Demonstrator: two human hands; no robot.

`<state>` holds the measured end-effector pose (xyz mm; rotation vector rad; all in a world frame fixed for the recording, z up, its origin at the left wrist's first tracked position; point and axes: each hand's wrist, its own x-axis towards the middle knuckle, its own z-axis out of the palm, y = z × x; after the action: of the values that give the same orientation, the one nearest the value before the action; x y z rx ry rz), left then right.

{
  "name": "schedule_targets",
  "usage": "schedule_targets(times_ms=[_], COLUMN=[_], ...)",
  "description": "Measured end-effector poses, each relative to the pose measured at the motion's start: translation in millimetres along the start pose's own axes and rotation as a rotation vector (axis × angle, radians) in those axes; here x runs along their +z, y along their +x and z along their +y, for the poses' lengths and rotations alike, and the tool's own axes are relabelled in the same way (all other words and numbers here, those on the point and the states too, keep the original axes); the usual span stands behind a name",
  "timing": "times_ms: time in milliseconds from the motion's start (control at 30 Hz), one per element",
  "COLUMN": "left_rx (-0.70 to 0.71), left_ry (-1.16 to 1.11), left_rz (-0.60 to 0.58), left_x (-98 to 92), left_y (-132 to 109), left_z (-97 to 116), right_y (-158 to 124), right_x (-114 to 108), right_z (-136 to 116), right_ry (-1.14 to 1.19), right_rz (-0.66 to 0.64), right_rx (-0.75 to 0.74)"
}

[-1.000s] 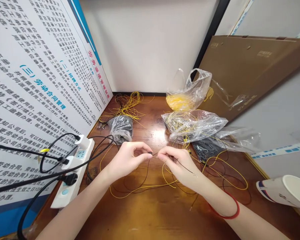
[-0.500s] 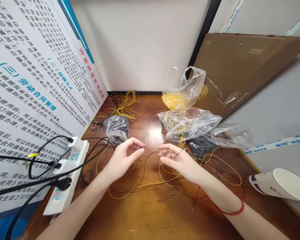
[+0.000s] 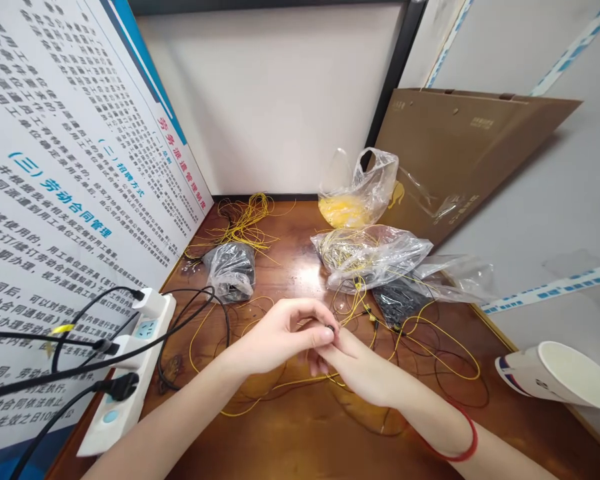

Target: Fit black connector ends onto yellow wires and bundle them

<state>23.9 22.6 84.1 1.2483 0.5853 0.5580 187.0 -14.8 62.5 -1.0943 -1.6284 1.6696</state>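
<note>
My left hand (image 3: 285, 337) pinches a small black piece (image 3: 330, 328) between thumb and fingertips, too small to name. My right hand (image 3: 363, 367) lies against it from the right, its fingers pointing down behind the left hand and mostly hidden. Whether they hold anything cannot be made out. Loose yellow wires (image 3: 300, 381) and thin dark ones run over the table (image 3: 285, 440) beneath both hands. Beyond the right hand lies a clear plastic bag of yellow wires (image 3: 353, 250), with a bag of small black parts (image 3: 397, 299) beside it.
On the left, a white power strip (image 3: 153, 327) carries plugs and black cables. A bag of black parts (image 3: 233, 263) and a yellow wire bundle (image 3: 247, 217) lie at the back left. A bag with yellow contents (image 3: 343, 208), a brown paper bag (image 3: 440, 140) and a paper cup (image 3: 525, 373) are rightward.
My hands, apart before, have come together, the left moving right over the right hand's fingers. The left keeps its pinch on the small black piece. The camera view has shifted slightly.
</note>
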Motion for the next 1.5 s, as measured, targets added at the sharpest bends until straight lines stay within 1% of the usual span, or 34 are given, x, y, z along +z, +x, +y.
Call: schedule_targets(times_ms=[33,67,100,167,267,333,367,400,433,467,533,567,633,700,767,800,833,900,967,1067,1100,1133,1167,1233,1267,1300,1333,1400,1433,1467,1500], left_rx=[0.006,0.038,0.094,0.217,0.380,0.517,0.568,0.579,0.550,0.483,0.330,0.277,0.278,0.297,0.285,0.281,0.282,0.288,0.281,0.244,0.258,0.305,0.370,0.507,0.548,0.568,0.575,0.578,0.588,0.605,0.626], left_ry=[-0.031,-0.024,0.002,0.041,-0.071,-0.146,-0.180,-0.201,-0.222,-0.245,-0.288,-0.307,-0.313,-0.306,-0.320,-0.344,-0.377,-0.440,-0.424,-0.194,-0.091,0.018,0.138,0.395,0.513,0.608,0.675,0.733,0.741,0.745,0.747], left_rz=[-0.001,0.027,0.083,0.243,0.489,0.669,0.736,0.775,0.787,0.774,0.732,0.709,0.652,0.491,0.325,0.279,0.260,0.270,0.294,0.364,0.408,0.466,0.531,0.640,0.661,0.657,0.633,0.574,0.554,0.546,0.551], left_x=[-2.3,-6.5,-12.7,-30.0,-61.5,-79.5,-85.9,-90.0,-91.6,-90.7,-82.9,-76.7,-63.0,-51.0,-44.1,-43.0,-43.6,-48.7,-57.4,-70.8,-74.1,-76.4,-77.4,-75.5,-72.6,-68.7,-64.1,-55.0,-51.5,-49.4,-48.8], left_y=[3,5,7,9,8,4,1,-1,-4,-5,-6,-6,-5,-3,-1,-1,0,0,0,1,3,5,7,13,16,19,22,26,27,28,27], left_z=[1,3,6,15,36,52,58,63,65,65,60,56,51,52,59,65,72,87,104,130,138,146,153,166,171,175,179,183,184,185,185], right_y=[-1,-3,-5,-9,-14,-15,-14,-12,-8,-2,14,25,48,69,86,91,95,97,93,83,79,74,69,59,55,52,51,56,62,69,76], right_x=[1,1,0,-3,-8,-11,-13,-15,-17,-19,-22,-23,-24,-25,-28,-30,-33,-43,-55,-74,-78,-82,-83,-83,-81,-78,-75,-69,-67,-66,-65], right_z=[-2,-4,-6,-11,-19,-28,-34,-41,-49,-58,-77,-86,-102,-113,-118,-120,-121,-123,-125,-123,-121,-118,-116,-113,-115,-118,-124,-140,-150,-160,-171], right_ry=[-0.030,-0.064,-0.096,-0.142,-0.200,-0.286,-0.332,-0.361,-0.355,-0.304,-0.099,0.013,0.125,0.119,0.116,0.128,0.150,0.215,0.306,0.433,0.453,0.442,0.388,0.136,-0.032,-0.199,-0.346,-0.542,-0.598,-0.634,-0.650], right_rz=[0.003,0.007,0.014,0.025,0.004,-0.005,0.001,0.006,0.014,0.033,0.109,0.175,0.279,0.313,0.332,0.349,0.372,0.423,0.491,0.623,0.637,0.612,0.535,0.281,0.186,0.163,0.214,0.432,0.496,0.487,0.418], right_rx=[0.001,0.005,0.010,0.028,0.041,0.007,-0.025,-0.059,-0.096,-0.132,-0.209,-0.254,-0.345,-0.386,-0.409,-0.423,-0.440,-0.459,-0.467,-0.500,-0.474,-0.400,-0.278,-0.008,0.054,0.027,-0.084,-0.396,-0.498,-0.525,-0.497])
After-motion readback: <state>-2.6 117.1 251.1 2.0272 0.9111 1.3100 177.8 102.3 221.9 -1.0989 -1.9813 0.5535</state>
